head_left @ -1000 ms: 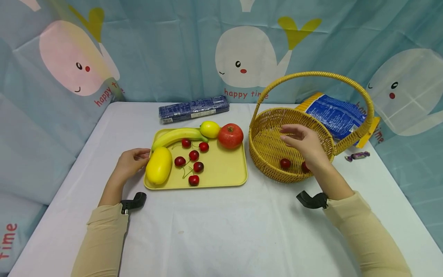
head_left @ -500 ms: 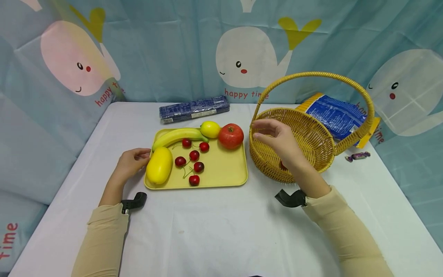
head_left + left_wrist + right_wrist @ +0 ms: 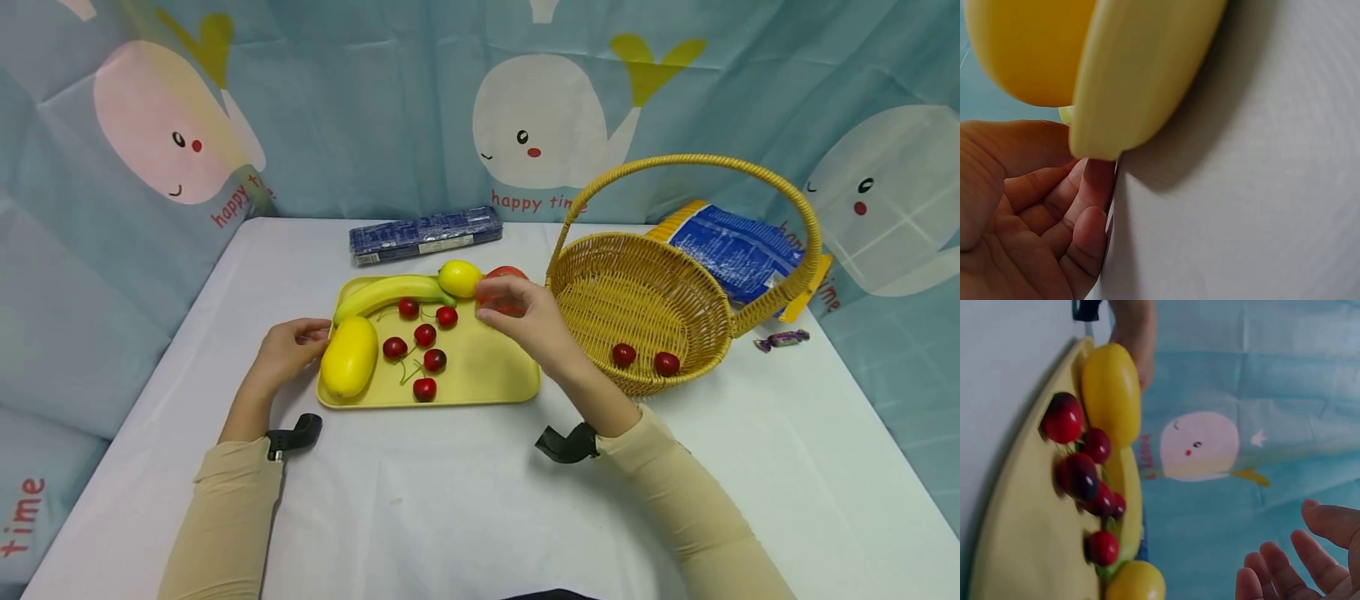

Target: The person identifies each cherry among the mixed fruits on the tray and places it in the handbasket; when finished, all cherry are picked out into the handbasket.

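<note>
A yellow tray (image 3: 487, 375) carries a yellow oblong fruit (image 3: 349, 356), a banana (image 3: 393, 295), a lemon (image 3: 459, 278) and several cherries (image 3: 435, 360). My left hand (image 3: 288, 357) holds the tray's left edge, thumb and fingertips against it in the left wrist view (image 3: 1041, 187). Over the tray's right part hovers my right hand (image 3: 528, 321), thumb and fingers spread apart with nothing between them. It partly hides a red round fruit (image 3: 507, 272). Two cherries (image 3: 667, 363) lie inside a wicker basket (image 3: 637, 242) to the right.
The basket's tall arched handle (image 3: 697, 158) rises above it. Behind stand a dark blue packet (image 3: 427, 236) and a blue and yellow bag (image 3: 738, 250). A purple wrapped candy (image 3: 782, 340) lies at the right. A whale-print curtain (image 3: 420, 100) backs the white table (image 3: 420, 500).
My right hand has moved left from over the basket to over the tray, uncovering the two cherries in the basket. The left hand has stayed at the tray's edge.
</note>
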`<state>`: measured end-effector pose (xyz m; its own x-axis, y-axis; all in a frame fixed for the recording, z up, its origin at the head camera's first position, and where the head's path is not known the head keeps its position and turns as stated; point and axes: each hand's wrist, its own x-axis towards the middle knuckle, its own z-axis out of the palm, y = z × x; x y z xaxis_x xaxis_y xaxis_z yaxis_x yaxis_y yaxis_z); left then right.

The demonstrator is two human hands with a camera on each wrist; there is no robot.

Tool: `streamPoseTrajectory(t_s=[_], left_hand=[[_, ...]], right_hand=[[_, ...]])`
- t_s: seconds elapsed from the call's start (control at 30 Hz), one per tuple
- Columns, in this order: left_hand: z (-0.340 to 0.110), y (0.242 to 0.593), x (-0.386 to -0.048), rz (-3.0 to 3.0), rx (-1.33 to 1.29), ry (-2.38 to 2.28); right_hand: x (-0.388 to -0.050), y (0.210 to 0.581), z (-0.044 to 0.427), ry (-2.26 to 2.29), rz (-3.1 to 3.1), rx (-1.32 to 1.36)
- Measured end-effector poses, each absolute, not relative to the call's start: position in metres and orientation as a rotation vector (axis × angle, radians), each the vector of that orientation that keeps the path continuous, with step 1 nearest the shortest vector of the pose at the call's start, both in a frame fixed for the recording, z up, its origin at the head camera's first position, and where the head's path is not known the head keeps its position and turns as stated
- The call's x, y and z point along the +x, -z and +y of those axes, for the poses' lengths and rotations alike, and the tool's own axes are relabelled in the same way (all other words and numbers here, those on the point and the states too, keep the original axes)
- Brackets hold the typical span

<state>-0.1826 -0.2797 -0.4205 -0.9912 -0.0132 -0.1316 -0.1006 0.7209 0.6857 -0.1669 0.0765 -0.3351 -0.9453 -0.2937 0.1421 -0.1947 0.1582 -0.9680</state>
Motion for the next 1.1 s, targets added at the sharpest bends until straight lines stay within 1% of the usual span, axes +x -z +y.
streamPoseTrajectory(t_s=[0.33, 0.5, 0.73, 1.1], left_hand=[[-0.278, 0.422, -0.185, 2.803, -0.108, -1.113], [-0.279, 0.422, -0.186, 2.801, -0.096, -1.12], [-0.279, 0.421, -0.185, 2.791, -0.099, -1.133], [-0.279, 0.42, -0.182, 2.784, -0.106, -1.138]], right_hand=[[-0.179, 0.375, 0.04, 1.825, 2.253, -0.409], [-0.184, 0.39, 0.029, 1.682, 2.346, -0.366], [-0.183, 0.402, 0.019, 1.407, 2.499, -0.41], [-0.182, 0.409, 0.009, 1.195, 2.535, -0.466]])
